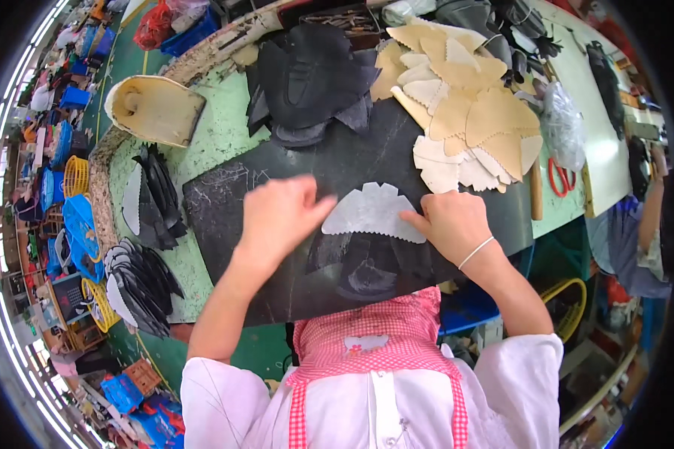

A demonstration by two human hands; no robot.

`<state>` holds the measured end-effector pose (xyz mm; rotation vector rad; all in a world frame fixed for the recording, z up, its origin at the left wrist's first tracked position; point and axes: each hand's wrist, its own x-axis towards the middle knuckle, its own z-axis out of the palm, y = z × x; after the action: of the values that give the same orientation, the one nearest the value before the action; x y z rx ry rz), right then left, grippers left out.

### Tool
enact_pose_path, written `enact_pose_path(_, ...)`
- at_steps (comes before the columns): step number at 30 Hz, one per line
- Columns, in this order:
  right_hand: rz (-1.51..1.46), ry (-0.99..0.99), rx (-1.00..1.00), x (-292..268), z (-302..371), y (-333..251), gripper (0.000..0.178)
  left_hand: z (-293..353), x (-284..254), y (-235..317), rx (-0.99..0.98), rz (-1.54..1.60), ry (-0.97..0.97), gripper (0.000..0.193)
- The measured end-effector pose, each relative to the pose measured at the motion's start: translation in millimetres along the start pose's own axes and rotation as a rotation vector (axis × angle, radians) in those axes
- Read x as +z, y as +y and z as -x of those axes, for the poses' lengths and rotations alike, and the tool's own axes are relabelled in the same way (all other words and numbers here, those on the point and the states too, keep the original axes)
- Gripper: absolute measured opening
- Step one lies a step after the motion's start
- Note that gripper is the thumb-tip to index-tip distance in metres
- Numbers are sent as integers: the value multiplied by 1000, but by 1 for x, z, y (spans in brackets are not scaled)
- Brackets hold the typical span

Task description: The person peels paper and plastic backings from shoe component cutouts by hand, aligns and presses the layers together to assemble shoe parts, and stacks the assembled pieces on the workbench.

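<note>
A light grey, fan-shaped shoe piece (pixel 374 212) with a zigzag lower edge and a notched top lies on the dark work board (pixel 277 288). My right hand (pixel 457 228) grips its right tip, thumb on top and fingers curled. Left of the piece hovers my left hand (pixel 281 213), slightly blurred, its thumb stretched toward the left tip and apart from the curled fingers; nothing shows in it. Just below the grey piece lies a black shoe-upper piece (pixel 367 269), partly covered by it.
Black shoe pieces (pixel 307 82) lie stacked at the back, beside a heap of beige zigzag-edged pieces (pixel 494 116). Left are a cream scoop-shaped container (pixel 161 112) and bundles of black pieces (pixel 138 280). Red-handled scissors (pixel 562 178) and a wooden handle (pixel 536 193) lie right.
</note>
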<state>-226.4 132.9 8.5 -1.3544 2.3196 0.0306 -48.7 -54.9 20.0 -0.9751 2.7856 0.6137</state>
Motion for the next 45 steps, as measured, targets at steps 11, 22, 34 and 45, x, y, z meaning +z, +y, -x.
enact_pose_path(11,-472,495,-356,0,-25,1,23,-111,11,-25,246,77,435,40)
enact_pose_path(22,-14,613,-404,17,-84,-26,52,-146,-1,-68,170,491,431,27)
enact_pose_path(34,-245,543,-223,-26,-53,100,26,14,-73,0,269,784,364,16)
enact_pose_path(45,142,484,-190,-23,-52,144,14,-62,81,112,783,227,296,56)
